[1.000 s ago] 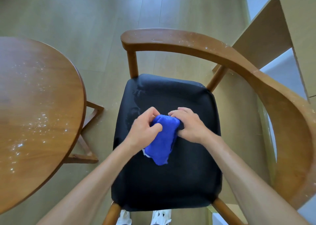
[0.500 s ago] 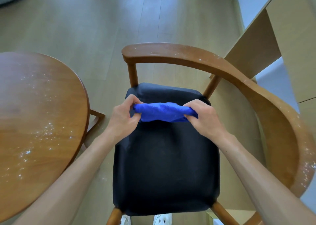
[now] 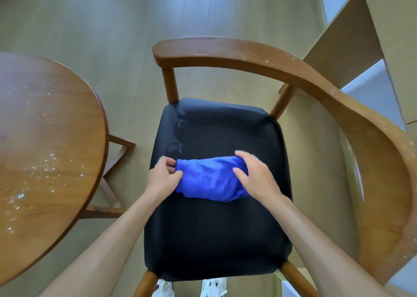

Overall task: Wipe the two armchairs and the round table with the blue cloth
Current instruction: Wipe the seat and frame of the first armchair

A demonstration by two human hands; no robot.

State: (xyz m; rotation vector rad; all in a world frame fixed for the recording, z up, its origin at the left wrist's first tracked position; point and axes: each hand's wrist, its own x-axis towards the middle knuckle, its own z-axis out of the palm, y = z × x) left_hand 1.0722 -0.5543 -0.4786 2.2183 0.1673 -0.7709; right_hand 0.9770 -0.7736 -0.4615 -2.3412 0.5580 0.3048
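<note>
1. the blue cloth lies bunched mid-seat on the armchair.
2. left hand pinches its end; right hand grasps the other, likely refolding it.
3. the dusty worktop stands left of the armchair.

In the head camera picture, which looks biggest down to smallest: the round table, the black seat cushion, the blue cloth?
1. black seat cushion
2. round table, though it is cut off at the picture's edge, so it may truly be larger
3. blue cloth, plainly smallest, bunched between both hands

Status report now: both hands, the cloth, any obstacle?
Left hand pinches blue cloth. Right hand grips its other end. Cloth over armchair seat. No obstacle.
</note>
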